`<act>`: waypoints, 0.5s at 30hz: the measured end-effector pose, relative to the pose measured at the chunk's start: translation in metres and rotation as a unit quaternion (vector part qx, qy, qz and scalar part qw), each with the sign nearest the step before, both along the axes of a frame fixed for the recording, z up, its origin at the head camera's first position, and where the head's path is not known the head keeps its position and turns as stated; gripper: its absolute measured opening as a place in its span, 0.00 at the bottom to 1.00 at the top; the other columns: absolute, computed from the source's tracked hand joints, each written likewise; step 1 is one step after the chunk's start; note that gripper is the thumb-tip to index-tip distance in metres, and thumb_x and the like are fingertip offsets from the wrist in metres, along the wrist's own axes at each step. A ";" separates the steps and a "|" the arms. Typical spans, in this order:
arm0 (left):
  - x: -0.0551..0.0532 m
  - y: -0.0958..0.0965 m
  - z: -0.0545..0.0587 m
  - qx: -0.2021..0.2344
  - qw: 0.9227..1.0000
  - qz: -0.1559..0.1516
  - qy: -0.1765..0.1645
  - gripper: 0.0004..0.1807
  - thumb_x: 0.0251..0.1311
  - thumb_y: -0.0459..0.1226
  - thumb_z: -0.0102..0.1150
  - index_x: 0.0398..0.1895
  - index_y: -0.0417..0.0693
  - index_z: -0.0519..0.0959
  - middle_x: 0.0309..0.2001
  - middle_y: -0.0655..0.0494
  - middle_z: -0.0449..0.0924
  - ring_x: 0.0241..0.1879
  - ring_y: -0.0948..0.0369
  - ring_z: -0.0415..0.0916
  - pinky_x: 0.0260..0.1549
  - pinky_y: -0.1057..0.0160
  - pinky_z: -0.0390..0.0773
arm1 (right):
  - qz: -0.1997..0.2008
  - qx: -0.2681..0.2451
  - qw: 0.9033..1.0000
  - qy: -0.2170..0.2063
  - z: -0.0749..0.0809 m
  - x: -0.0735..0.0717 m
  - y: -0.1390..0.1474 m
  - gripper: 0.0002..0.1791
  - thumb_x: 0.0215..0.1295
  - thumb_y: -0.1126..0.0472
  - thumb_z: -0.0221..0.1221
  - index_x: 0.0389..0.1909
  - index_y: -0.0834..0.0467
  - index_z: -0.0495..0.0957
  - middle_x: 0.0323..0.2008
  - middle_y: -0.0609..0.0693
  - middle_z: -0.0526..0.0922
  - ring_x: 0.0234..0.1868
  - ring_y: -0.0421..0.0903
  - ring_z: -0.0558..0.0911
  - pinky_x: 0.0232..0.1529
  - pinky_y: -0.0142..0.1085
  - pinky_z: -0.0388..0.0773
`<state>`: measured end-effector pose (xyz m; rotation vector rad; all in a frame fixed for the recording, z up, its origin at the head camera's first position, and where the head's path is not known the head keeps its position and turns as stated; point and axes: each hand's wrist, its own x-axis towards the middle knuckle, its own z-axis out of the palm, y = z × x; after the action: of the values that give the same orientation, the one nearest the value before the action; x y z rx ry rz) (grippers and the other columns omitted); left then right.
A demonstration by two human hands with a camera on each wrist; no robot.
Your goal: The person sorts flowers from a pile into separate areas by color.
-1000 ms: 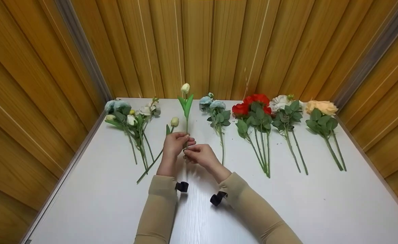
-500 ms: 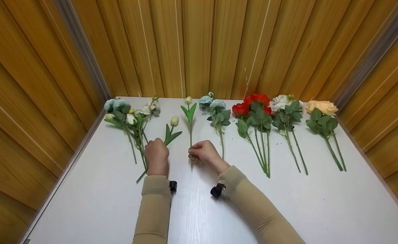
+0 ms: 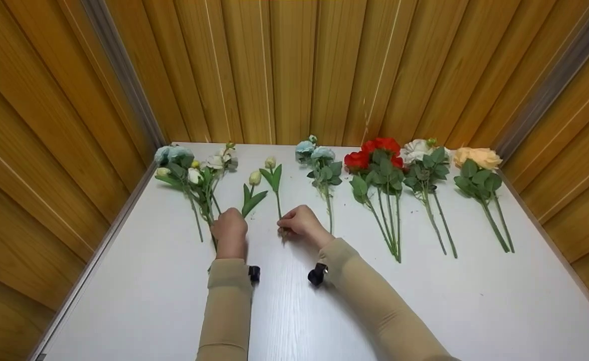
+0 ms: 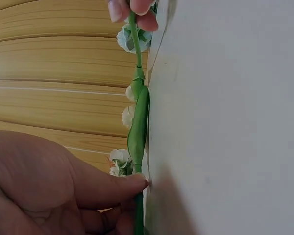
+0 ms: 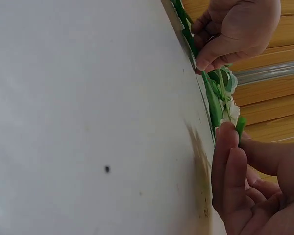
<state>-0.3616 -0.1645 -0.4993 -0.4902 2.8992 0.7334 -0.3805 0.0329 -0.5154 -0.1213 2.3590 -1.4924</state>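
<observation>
My left hand (image 3: 230, 228) pinches the green stem of a pale-yellow tulip (image 3: 255, 178) lying on the white table, left of centre. The left wrist view shows the thumb pressed along that stem (image 4: 138, 169), just below the leaf. To its right, my right hand (image 3: 302, 224) pinches the lower stem of a second pale tulip (image 3: 270, 163), which leans slightly left with two green leaves. In the right wrist view the cut stem end (image 5: 241, 125) sticks out between the thumb and fingers. The first tulip's lower stem is hidden behind my left hand and forearm.
Left of both hands lies a mixed bunch with blue flowers (image 3: 174, 154) and a white tulip (image 3: 194, 175). To the right are blue flowers (image 3: 323, 154), red roses (image 3: 357, 161), white roses (image 3: 415, 150) and peach roses (image 3: 476, 158). A wooden-panelled wall (image 3: 294, 75) stands behind the table.
My left hand has left the upright tulip and moved left to the other tulip's stem. The right hand has lowered its tulip, whose bloom has since swung left towards the other one.
</observation>
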 end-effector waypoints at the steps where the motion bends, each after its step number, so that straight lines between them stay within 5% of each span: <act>1: 0.001 0.000 0.001 0.010 1.000 0.001 0.008 0.13 0.69 0.26 0.46 0.41 0.35 0.84 0.49 0.35 0.85 0.53 0.39 0.82 0.54 0.40 0.80 | 0.001 -0.002 1.000 -0.003 -0.001 0.000 0.000 0.10 0.68 0.65 0.65 0.41 0.70 0.88 0.25 0.54 0.90 0.19 0.36 0.80 0.23 0.26 0.76; 10: 0.008 -0.006 0.018 0.086 0.993 0.022 0.074 0.11 0.65 0.24 0.48 0.39 0.29 0.82 0.41 0.33 0.86 0.34 0.48 0.80 0.38 0.49 0.82 | 0.011 0.015 1.000 0.008 -0.005 0.001 -0.002 0.09 0.67 0.63 0.66 0.33 0.67 0.87 0.17 0.45 0.81 0.17 0.36 0.78 0.21 0.26 0.75; 15: 0.006 -0.003 0.022 0.203 0.974 0.043 0.092 0.11 0.68 0.29 0.56 0.45 0.30 0.84 0.38 0.38 0.88 0.30 0.55 0.83 0.27 0.64 0.77 | -0.005 0.049 0.999 0.022 -0.002 0.005 -0.003 0.08 0.67 0.62 0.67 0.32 0.64 0.85 0.19 0.48 0.83 0.18 0.38 0.80 0.21 0.27 0.77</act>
<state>-0.3552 -0.1674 -0.4770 -0.5213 2.7825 1.4130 -0.3758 0.0304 -0.5169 -0.1210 2.4660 -1.3889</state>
